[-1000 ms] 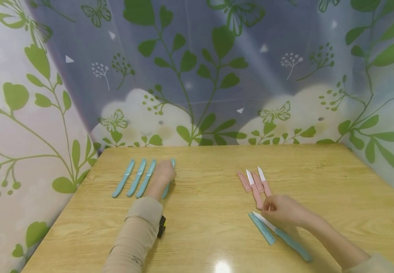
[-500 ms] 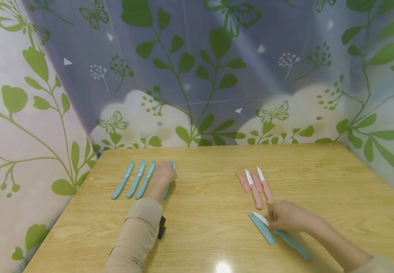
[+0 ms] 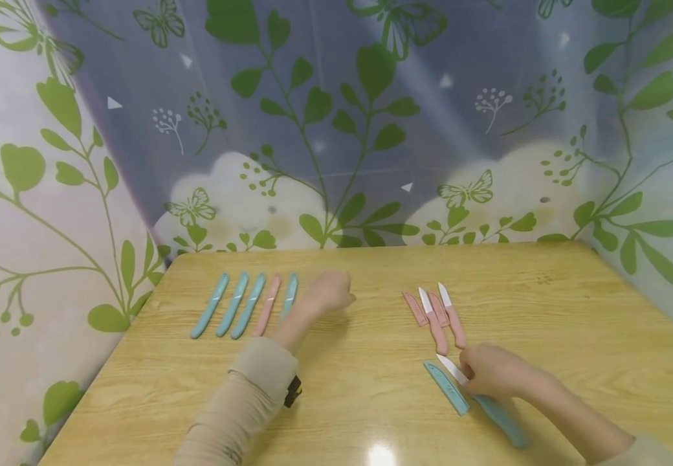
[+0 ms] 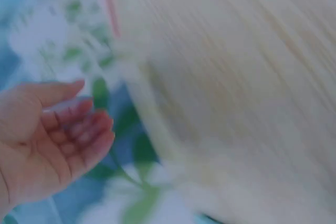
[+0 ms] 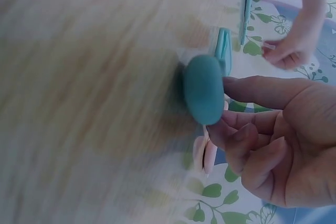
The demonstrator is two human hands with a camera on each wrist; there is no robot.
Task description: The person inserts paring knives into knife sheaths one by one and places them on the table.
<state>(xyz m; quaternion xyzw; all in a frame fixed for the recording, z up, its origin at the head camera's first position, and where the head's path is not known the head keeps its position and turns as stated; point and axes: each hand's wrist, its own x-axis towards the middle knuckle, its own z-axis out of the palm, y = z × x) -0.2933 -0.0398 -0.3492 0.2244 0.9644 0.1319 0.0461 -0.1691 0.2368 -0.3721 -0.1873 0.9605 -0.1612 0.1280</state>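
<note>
My right hand (image 3: 495,370) pinches a teal-handled paring knife (image 3: 504,422) between thumb and fingers, near where handle and white blade meet. In the right wrist view the rounded butt of the knife handle (image 5: 203,90) faces the camera. The flat teal sheath (image 3: 447,388) lies just left of the blade. My left hand (image 3: 332,291) is over the table, right of a row of sheathed knives; the left wrist view shows its fingers loosely bent around nothing. In that row are several teal knives (image 3: 211,305) and one pink knife (image 3: 268,304), second from the right.
Beyond my right hand lie two bare pink knives, the left pink knife (image 3: 437,330) and the right pink knife (image 3: 455,323). Pink sheaths (image 3: 415,309) lie beside them. The wooden table (image 3: 348,382) meets a leaf-printed curtain (image 3: 325,149) at its back edge.
My left hand has left the rightmost teal knife and moved right, uncovering the pink knife. My right hand has come to the bare teal knife and drawn it slightly away from its sheath.
</note>
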